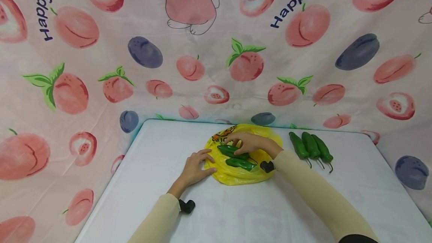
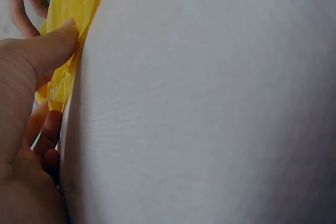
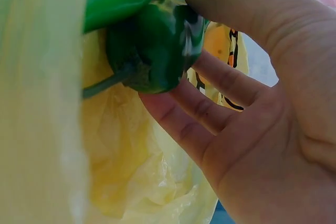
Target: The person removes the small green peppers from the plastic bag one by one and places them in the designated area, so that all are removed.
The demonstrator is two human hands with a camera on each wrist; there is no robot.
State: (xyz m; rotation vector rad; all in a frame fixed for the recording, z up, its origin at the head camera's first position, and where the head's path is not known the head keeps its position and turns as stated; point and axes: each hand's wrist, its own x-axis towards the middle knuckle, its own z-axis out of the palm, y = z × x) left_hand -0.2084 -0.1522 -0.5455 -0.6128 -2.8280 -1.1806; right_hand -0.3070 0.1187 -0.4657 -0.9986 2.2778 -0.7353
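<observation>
A crumpled yellow plastic bag (image 1: pixel 224 175) lies at the back middle of the table. Two green peppers show at its mouth: the upper pepper (image 1: pixel 227 150) and the lower pepper (image 1: pixel 241 164). My right hand (image 1: pixel 249 142) grips the upper pepper, its thumb on one side and its fingers on the other; the right wrist view shows this pepper (image 3: pixel 149 51) close up, stem outward. At the bag's left edge, my left hand (image 1: pixel 195 168) holds the plastic between thumb and fingers. In the left wrist view the thumb (image 2: pixel 58 43) presses on the yellow film.
Three green peppers (image 1: pixel 311 145) lie side by side right of the bag, stems toward the front. The white table (image 1: pixel 152 153) ends at a fruit-print cloth (image 1: pixel 202 48) hanging behind it. Black heart-shaped pieces (image 1: pixel 187 206) sit at both wrists.
</observation>
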